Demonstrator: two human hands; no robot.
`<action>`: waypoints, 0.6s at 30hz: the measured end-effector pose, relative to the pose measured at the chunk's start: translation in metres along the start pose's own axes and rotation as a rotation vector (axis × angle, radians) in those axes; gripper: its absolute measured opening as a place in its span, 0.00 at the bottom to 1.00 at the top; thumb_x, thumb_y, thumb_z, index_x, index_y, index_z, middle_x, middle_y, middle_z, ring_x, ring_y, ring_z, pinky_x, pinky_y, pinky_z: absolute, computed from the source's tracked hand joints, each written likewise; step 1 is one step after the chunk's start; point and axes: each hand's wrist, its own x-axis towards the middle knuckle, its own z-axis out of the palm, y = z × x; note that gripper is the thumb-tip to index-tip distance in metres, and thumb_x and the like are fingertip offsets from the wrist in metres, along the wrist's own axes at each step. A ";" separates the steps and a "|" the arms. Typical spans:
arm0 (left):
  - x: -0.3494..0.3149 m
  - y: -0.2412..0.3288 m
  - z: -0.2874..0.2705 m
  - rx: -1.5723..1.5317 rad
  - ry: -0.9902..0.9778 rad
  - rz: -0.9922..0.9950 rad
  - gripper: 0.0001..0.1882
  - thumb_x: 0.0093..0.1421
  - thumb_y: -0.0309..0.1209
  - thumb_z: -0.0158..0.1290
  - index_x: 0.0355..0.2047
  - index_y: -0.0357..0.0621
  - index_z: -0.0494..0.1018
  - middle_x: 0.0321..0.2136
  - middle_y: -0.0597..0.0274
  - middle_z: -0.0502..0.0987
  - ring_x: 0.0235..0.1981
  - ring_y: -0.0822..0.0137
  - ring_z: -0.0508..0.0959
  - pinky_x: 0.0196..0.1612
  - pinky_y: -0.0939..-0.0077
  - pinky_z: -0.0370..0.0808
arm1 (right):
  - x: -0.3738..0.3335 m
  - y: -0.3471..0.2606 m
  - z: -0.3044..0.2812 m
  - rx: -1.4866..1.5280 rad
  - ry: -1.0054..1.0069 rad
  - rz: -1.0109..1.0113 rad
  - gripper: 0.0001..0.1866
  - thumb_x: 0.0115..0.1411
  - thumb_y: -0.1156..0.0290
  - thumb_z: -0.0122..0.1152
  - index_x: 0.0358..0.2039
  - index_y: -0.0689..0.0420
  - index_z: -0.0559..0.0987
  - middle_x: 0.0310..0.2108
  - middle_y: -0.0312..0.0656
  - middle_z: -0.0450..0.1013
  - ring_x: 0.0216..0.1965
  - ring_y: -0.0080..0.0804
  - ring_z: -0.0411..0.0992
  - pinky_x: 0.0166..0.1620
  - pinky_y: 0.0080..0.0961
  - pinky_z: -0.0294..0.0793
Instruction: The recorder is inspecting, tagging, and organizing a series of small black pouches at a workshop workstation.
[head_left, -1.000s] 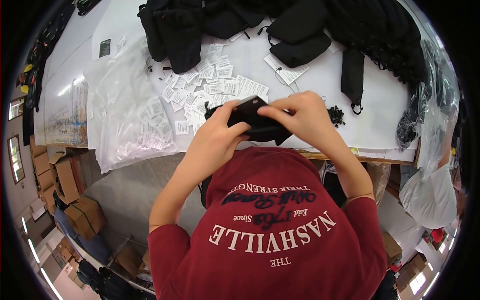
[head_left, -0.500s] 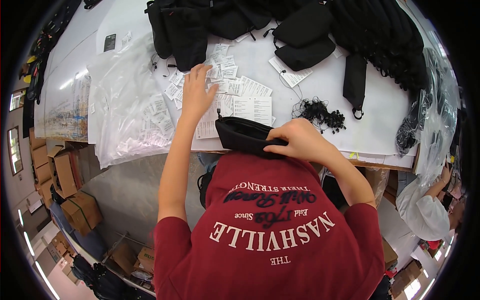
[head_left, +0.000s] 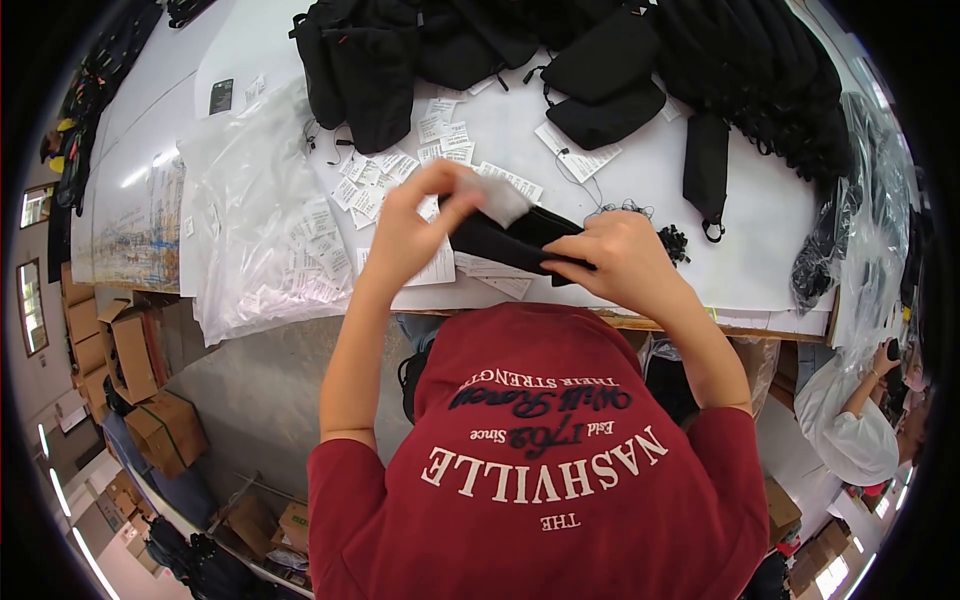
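A small black fabric pouch is held over the table's near edge with its mouth spread. The fingers of my right hand are closed on the pouch's right end. At its left end, my left hand is pinching a small white slip that is smeared by motion, so its exact kind does not show. The slip is at the pouch's mouth; I cannot tell how far inside it is. Beyond the hands lie many loose white printed labels and larger printed cards.
Finished-looking black pouches are heaped along the far side. A clear plastic bag with labels lies at left. Black cord tags sit right of centre. Cartons stand lower left, and another person is at far right.
My left hand came back from the labels with a white slip and is now at the pouch's mouth. My right hand lifted the pouch a little away from my body, tilting it.
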 end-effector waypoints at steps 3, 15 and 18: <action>-0.006 0.013 0.004 0.245 -0.112 0.058 0.07 0.56 0.27 0.57 0.34 0.37 0.74 0.38 0.60 0.78 0.41 0.68 0.75 0.44 0.76 0.70 | 0.006 -0.003 -0.002 -0.025 0.046 -0.029 0.07 0.45 0.64 0.69 0.25 0.50 0.83 0.11 0.35 0.65 0.16 0.30 0.66 0.22 0.28 0.64; -0.053 -0.033 0.062 -1.142 0.244 -0.361 0.38 0.60 0.56 0.46 0.61 0.39 0.57 0.58 0.55 0.64 0.58 0.60 0.65 0.62 0.63 0.59 | 0.015 -0.025 0.017 0.166 0.474 -0.029 0.12 0.42 0.70 0.72 0.31 0.55 0.84 0.12 0.34 0.65 0.13 0.26 0.57 0.19 0.24 0.54; -0.034 -0.017 0.068 -1.176 0.348 -0.360 0.32 0.57 0.42 0.56 0.57 0.40 0.60 0.52 0.60 0.70 0.53 0.64 0.70 0.57 0.67 0.66 | 0.016 -0.030 0.032 0.186 0.525 0.101 0.13 0.44 0.68 0.72 0.32 0.55 0.84 0.12 0.36 0.65 0.13 0.27 0.57 0.18 0.23 0.53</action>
